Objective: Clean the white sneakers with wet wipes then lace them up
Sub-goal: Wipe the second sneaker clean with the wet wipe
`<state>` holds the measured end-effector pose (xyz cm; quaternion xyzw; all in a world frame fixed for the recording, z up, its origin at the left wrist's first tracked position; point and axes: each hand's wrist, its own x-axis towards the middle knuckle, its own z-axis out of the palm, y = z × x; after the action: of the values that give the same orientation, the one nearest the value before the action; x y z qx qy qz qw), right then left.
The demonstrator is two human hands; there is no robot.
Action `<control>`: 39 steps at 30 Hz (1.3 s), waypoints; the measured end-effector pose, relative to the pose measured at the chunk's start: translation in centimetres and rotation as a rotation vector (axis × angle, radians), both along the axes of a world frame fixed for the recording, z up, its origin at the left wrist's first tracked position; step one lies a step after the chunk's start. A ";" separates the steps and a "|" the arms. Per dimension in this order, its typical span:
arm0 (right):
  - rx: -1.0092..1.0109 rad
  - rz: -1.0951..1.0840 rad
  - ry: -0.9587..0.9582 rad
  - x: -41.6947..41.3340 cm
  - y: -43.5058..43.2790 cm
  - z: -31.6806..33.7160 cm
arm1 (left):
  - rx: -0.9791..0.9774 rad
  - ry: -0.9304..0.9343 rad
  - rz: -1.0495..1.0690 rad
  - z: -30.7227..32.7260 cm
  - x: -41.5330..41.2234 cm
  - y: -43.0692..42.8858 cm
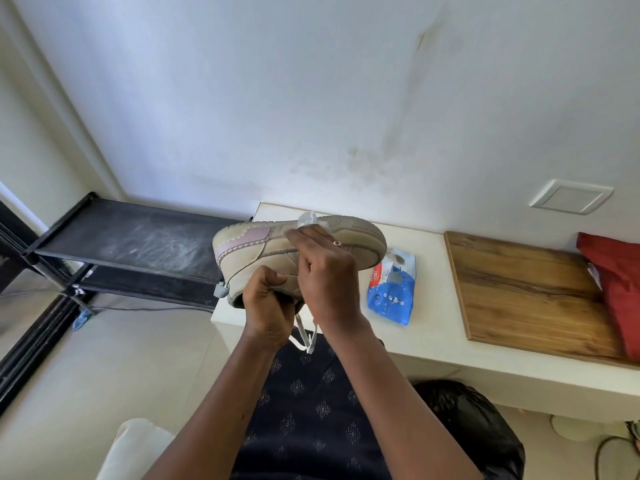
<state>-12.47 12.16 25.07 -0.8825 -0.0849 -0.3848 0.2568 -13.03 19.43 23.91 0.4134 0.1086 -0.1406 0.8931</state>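
Note:
A dirty off-white sneaker [256, 247] with a pale pink heel patch is held in the air on its side, sole away from me, above the left end of the white bench [433, 327]. My left hand [268, 306] grips its opening from below. My right hand [322, 268] pinches a crumpled wet wipe [310, 219] against the upper edge of the sole. White laces [306, 336] dangle under the shoe between my wrists. A blue wet wipes pack [393, 292] lies on the bench just right of the shoe.
A wooden board [526, 289] lies on the bench to the right, with a red cushion [613, 282] at its far end. A black rack [138, 247] stands to the left. A black bag [478, 424] sits under the bench. Wall close behind.

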 end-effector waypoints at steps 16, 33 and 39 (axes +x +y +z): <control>0.110 -0.371 0.041 2.0 -8.1 -1.3 | -0.069 0.002 0.036 0.1 -0.1 0.1; 0.053 0.111 -0.122 -2.1 2.7 -1.3 | -0.085 -0.272 0.030 -1.9 0.8 0.4; -0.185 0.107 0.030 -1.5 0.8 -1.7 | -0.129 -0.240 0.002 -1.9 0.5 -0.3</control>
<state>-14.02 12.91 23.33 -0.9022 -0.1631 -0.3480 0.1956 -12.56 19.13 22.05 0.3687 -0.0077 -0.0960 0.9245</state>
